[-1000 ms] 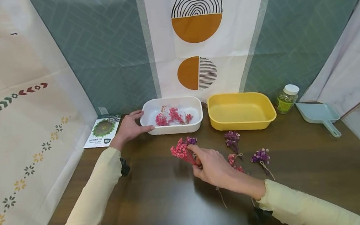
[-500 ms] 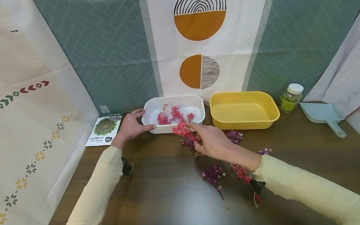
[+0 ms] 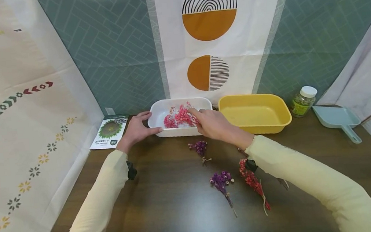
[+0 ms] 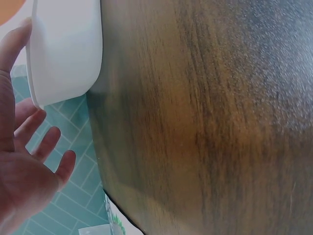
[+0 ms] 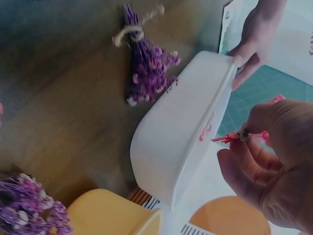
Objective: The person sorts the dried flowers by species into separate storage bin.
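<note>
My right hand (image 3: 213, 124) pinches a small bunch of pink dried flowers (image 3: 182, 113) by its tied stems, over the inside of the white tub (image 3: 181, 131). In the right wrist view, its red stem ends (image 5: 224, 139) stick out past the thumb and fingers. More pink dried flowers (image 3: 170, 122) lie in the tub, partly hidden by the held bunch. My left hand (image 3: 137, 130) rests on the tub's left end, with its thumb on the front rim and a fingertip near the back corner. In the left wrist view, its other fingers (image 4: 47, 144) spread loosely beside the tub.
Purple dried flower bunches (image 3: 221, 181) and a red bunch (image 3: 252, 180) lie on the table. A yellow tub (image 3: 254, 111) stands right of the white one. Further right are a lidded jar (image 3: 302, 102) and a blue dustpan (image 3: 335, 116); a sunflower packet (image 3: 109, 133) lies left.
My right hand has moved forward from above the table to over the white tub, carrying the pink bunch. A purple bunch now lies on the table before the tub. The left hand stays put.
</note>
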`<action>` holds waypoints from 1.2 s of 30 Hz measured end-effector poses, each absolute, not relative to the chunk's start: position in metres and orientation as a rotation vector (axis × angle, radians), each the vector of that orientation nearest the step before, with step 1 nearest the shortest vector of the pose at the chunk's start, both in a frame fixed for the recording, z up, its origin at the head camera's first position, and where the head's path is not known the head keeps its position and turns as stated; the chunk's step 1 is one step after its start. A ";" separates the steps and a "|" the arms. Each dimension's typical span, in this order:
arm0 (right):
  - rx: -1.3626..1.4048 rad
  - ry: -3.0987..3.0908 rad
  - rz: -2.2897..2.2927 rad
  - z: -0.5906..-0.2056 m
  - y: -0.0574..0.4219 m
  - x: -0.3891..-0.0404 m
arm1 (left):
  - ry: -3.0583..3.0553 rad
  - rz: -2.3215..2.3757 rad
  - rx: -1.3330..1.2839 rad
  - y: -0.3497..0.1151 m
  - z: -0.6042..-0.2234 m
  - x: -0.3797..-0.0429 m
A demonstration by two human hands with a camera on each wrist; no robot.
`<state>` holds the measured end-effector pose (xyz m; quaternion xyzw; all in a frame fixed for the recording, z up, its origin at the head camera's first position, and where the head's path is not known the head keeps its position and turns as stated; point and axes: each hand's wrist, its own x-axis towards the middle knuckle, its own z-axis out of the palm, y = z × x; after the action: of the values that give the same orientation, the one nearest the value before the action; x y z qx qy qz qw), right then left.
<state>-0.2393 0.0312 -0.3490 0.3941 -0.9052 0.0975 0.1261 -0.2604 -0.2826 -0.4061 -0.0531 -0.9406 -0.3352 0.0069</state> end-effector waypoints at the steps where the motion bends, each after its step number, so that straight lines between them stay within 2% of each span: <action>1: 1.157 -2.645 0.274 -0.348 0.030 -0.243 | -2.943 -1.051 -0.161 -0.283 -0.406 -0.261; 9: 1.166 -2.775 0.203 -0.340 0.014 -0.266 | -2.943 -1.064 -0.144 -0.285 -0.403 -0.261; 23: 1.137 -2.990 0.061 -0.353 -0.007 -0.296 | -2.950 -1.064 -0.131 -0.284 -0.405 -0.261; 36: 1.158 -3.083 0.072 -0.360 -0.019 -0.306 | -2.960 -1.053 -0.152 -0.281 -0.402 -0.259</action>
<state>-0.3058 -0.0191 -0.3605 0.3506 -0.9332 0.0219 -0.0764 -0.2586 -0.2814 -0.4020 -0.0482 -0.9410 -0.3348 -0.0017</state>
